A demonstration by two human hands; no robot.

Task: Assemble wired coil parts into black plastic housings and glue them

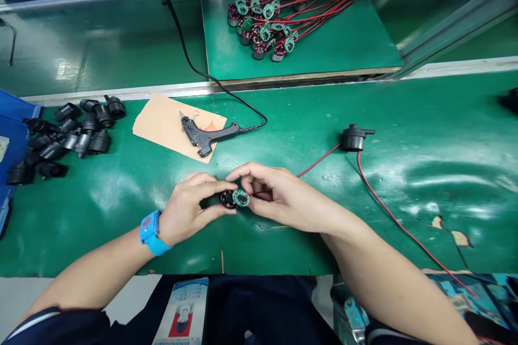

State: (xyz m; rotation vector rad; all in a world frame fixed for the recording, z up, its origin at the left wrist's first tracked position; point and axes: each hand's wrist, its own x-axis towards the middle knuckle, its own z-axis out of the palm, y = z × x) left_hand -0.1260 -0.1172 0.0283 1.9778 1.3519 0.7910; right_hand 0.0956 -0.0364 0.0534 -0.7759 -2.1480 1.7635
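Note:
My left hand [190, 205], with a blue band at the wrist, pinches a small black motor part [227, 199] with copper windings between thumb and fingers. At its right side is a small round green circuit board [241, 198], tilted to face me. My right hand [275, 197] is closed at the board's edge, thumb below and index finger arched above. A red wire [259, 192] runs from the board into the right hand; the rest of it is hidden by the fingers. Farther right stands a black pump housing [353, 138] with red wire on both sides.
A glue gun [208, 133] lies on brown cardboard [154, 118], its black cord [190, 59] running up and back. Several black housings [83, 132] are piled at left beside a blue bin [16, 118]. Wired motor parts [263, 27] lie on a raised green board [324, 59].

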